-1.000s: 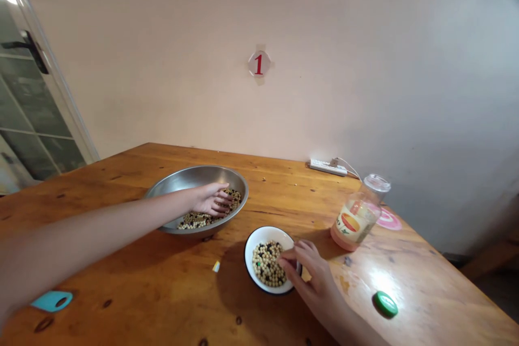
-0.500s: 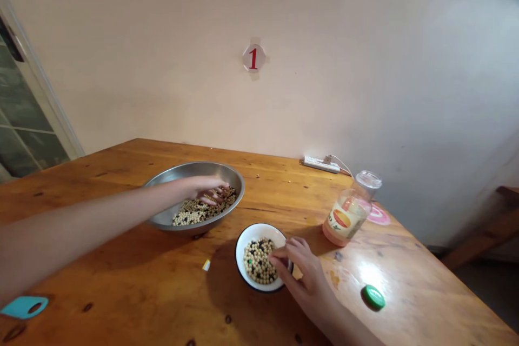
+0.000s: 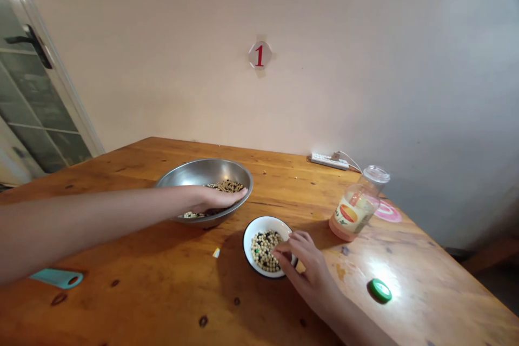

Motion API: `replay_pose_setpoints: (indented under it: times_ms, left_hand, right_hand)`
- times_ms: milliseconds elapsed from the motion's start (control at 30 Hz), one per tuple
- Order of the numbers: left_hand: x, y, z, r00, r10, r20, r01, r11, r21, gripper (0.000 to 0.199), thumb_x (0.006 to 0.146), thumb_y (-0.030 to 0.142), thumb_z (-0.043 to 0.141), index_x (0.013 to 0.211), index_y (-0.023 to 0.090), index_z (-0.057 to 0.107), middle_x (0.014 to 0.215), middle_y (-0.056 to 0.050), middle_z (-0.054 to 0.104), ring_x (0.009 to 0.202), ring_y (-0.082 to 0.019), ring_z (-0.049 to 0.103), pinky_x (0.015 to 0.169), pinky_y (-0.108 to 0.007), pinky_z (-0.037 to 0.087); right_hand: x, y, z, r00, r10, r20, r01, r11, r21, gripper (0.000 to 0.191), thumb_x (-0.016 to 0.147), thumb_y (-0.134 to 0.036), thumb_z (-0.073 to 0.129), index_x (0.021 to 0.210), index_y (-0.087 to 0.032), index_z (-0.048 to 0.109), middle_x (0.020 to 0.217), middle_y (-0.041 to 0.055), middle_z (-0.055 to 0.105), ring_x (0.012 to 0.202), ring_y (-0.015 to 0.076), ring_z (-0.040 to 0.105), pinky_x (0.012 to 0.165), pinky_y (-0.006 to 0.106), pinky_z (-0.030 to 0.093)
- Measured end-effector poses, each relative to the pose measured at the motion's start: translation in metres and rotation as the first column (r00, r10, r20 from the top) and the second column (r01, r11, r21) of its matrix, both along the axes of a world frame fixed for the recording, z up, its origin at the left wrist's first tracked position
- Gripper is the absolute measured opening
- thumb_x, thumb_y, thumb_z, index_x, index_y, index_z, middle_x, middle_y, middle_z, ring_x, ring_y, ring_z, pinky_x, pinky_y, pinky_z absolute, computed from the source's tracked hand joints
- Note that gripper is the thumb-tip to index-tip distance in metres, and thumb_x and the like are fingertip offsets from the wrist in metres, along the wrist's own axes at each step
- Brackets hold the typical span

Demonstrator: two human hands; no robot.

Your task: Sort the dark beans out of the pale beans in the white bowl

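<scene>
Inside the wide steel basin (image 3: 182,173), my left hand (image 3: 217,199) reaches among pale, brown and black beans (image 3: 227,186). Its fingers are stretched out along the beans, with the tips near the basin's right wall and partly hidden. A white enamel bowl (image 3: 251,227) with a dark rim stands closer to me, holding pale and dark beans (image 3: 264,248) and a small green piece (image 3: 257,251). Over the bowl's right side, my right hand (image 3: 304,262) has thumb and index fingertips pinched together. Whatever lies between them is too small to make out.
Right of the bowl stands a clear jar (image 3: 352,208) with an orange label. A green lid (image 3: 380,290) lies in front of it. By the wall is a power strip (image 3: 329,160); a teal handle (image 3: 60,278) lies at left, and a paper scrap (image 3: 216,252) near the bowl.
My left hand has moved lower and to the right in the basin, turning its fingers toward the right wall. My right hand stays by the bowl. The whole view has shifted slightly.
</scene>
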State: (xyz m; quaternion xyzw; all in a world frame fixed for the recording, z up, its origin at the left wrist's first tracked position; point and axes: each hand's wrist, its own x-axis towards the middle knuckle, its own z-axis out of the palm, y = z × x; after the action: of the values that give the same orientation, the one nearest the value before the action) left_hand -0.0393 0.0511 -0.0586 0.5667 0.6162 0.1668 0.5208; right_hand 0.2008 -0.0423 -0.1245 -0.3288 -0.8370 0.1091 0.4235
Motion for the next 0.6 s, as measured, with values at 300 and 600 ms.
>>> replay_pose_setpoints:
  times_ms: [300, 600]
  left_hand:
    - [0.001, -0.033, 0.034, 0.94, -0.178, -0.289, 0.18, 0.983, -0.021, 0.03, 0.058, 0.047, 0.072, 0.074, 0.022, 0.069, 0.112, -0.011, 0.067, 0.113, -0.036, 0.051, 0.091, -0.042, 0.038]
    - [-0.014, -0.029, 0.042, 0.926, -0.23, -0.3, 0.247, 0.969, 0.02, 0.018, 0.055, 0.035, 0.074, 0.065, 0.021, 0.073, 0.094, -0.007, 0.073, 0.098, -0.03, 0.06, 0.082, -0.034, 0.046]
  right_hand:
    - [-0.001, -0.002, 0.002, 1.0, 0.006, 0.018, -0.006, 1.0, 0.025, 0.01, 0.089, -0.018, 0.051, 0.082, -0.02, 0.057, 0.067, 0.0002, 0.06, 0.065, 0.0138, 0.052, 0.074, 0.034, 0.042]
    - [-0.002, -0.004, 0.006, 1.0, 0.004, 0.021, -0.005, 0.999, 0.053, 0.01, 0.089, -0.018, 0.051, 0.081, -0.02, 0.058, 0.066, -0.0002, 0.06, 0.064, 0.0135, 0.054, 0.071, 0.031, 0.043]
